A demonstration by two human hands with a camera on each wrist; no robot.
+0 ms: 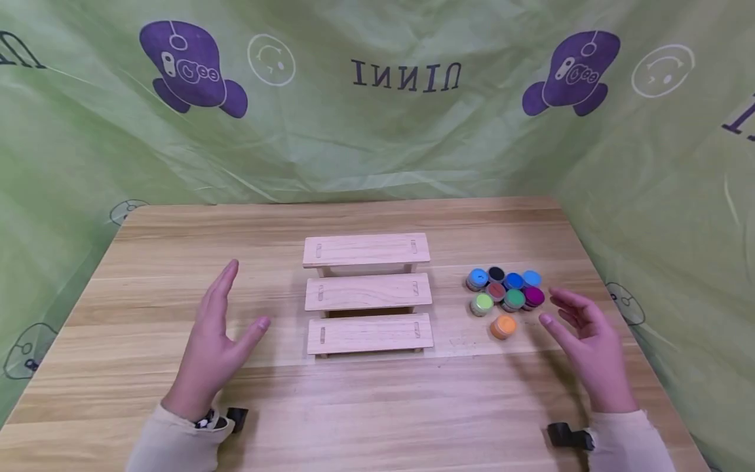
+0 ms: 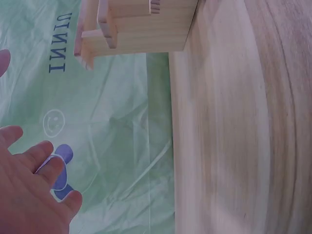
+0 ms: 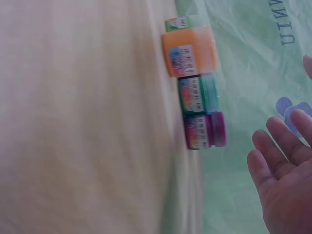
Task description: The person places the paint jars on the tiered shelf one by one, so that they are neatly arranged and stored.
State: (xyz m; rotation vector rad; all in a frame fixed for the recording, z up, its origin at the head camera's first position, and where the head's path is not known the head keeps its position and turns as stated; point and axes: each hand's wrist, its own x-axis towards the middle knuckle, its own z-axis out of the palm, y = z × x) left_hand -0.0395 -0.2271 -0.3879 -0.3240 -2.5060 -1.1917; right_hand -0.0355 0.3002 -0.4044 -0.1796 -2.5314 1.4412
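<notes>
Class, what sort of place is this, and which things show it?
Probably a screened-off tabletop workspace: a printed green cloth hangs behind and beside a wooden table, which bears a three-tier wooden stand and small coloured jars.

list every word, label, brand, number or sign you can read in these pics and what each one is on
"UINNI", printed inverted on the green cloth
Cut-off letters at the cloth's left and right edges: not readable as whole words
Smiley face, a drawn sign on the cloth, no words
Labels on the orange jar, green jar, purple jar and light green jar: too small and blurred to read
</notes>
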